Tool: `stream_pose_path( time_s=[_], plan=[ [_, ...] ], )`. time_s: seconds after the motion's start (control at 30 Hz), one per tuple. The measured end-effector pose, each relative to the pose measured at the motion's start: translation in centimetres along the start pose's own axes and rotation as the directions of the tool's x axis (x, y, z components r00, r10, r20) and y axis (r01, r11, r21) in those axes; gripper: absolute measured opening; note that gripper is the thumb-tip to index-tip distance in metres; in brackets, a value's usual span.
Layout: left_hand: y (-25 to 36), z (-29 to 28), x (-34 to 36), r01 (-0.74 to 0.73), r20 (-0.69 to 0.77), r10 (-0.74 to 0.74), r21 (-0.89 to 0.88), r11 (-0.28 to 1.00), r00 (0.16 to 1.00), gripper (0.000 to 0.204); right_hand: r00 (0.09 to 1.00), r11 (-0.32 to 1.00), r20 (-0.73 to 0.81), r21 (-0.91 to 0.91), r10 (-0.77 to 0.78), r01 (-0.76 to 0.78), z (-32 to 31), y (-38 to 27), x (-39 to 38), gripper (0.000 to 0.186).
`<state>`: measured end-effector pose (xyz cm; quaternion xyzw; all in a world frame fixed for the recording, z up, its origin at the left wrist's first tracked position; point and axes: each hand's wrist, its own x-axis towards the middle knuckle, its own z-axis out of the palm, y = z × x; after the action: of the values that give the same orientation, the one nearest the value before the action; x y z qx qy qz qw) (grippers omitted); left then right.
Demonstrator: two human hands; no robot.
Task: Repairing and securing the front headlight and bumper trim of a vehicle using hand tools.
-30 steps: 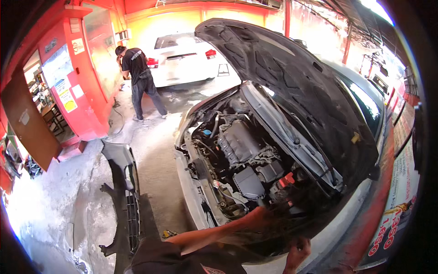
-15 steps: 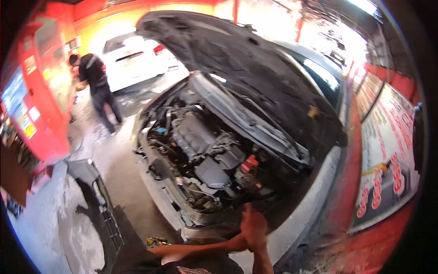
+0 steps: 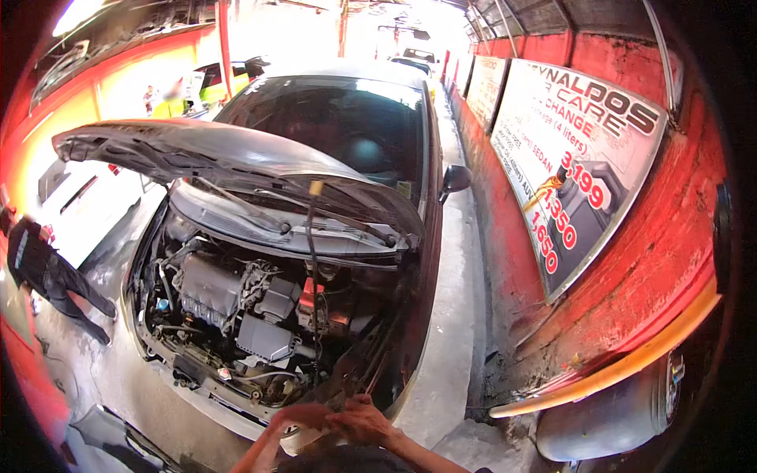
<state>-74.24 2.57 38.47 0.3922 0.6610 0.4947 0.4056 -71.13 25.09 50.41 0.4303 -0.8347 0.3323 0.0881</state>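
Note:
My left hand (image 3: pixel 306 416) and my right hand (image 3: pixel 364 419) meet low in the view, at the front corner of the car. Curled fingers show on the right hand; whether anything sits inside is hidden. Motion blurs the left hand's fingers, which lie against the right hand. Just beyond is the car's engine bay (image 3: pixel 266 339), with a dark engine cover (image 3: pixel 206 284), a black box (image 3: pixel 277 299) and a red-topped battery (image 3: pixel 310 293). Above it the hood (image 3: pixel 229 154) stands raised. A thin dark prop rod (image 3: pixel 314 252) with a yellowish tip rises toward it.
Along the right runs a red wall (image 3: pixel 631 315) with a large sign (image 3: pixel 583 173). A dark cylindrical tank (image 3: pixel 607 418) lies below a curved orange strip (image 3: pixel 623 382). At left, a person in dark clothes (image 3: pixel 51 272) stands near a white car (image 3: pixel 83 209). A detached bumper (image 3: pixel 118 441) lies lower left.
The view has swung right, bringing more of the wall sign and the tank into sight. My hands have come together, and my right hand's raised thumb no longer stands out. The hood appears flatter.

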Motion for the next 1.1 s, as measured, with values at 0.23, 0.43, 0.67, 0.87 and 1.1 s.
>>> stream_pose_path(
  time_s=[0.23, 0.43, 0.67, 0.87, 1.1],
  plan=[
    [20.9, -3.2, 7.7, -0.296, -0.776, -0.238, -0.477, 0.828, 0.583, 0.027, 0.986, 0.984, 0.119, 0.150, -0.116, 0.097, 4.8, 2.2, -2.3, 0.045],
    [15.3, -5.4, 5.4, -0.194, -0.858, -0.090, -0.215, 0.957, 0.506, 0.026, 0.879, 1.000, -0.476, -0.003, 0.008, -0.011, 0.5, 2.4, -2.4, 0.029],
    [12.8, 1.0, 1.8, 0.276, -0.845, 0.206, 0.377, 0.884, 0.493, 0.022, 0.255, 0.639, -0.587, 0.732, 0.768, -0.238, 1.2, 7.2, 1.5, 0.032],
    [16.1, 4.3, 3.5, 0.537, -0.791, -0.053, 0.363, 0.762, 0.610, 0.033, 0.575, 0.339, -0.142, 0.907, 0.806, -0.251, 2.3, 7.9, 6.6, 0.041],
    [16.4, 2.4, 4.9, 0.638, -0.847, -0.128, 0.280, 0.717, 0.516, 0.042, 0.715, 0.468, -0.342, 0.883, 0.609, 0.023, 8.0, 7.0, 3.8, 0.038]
  ],
)
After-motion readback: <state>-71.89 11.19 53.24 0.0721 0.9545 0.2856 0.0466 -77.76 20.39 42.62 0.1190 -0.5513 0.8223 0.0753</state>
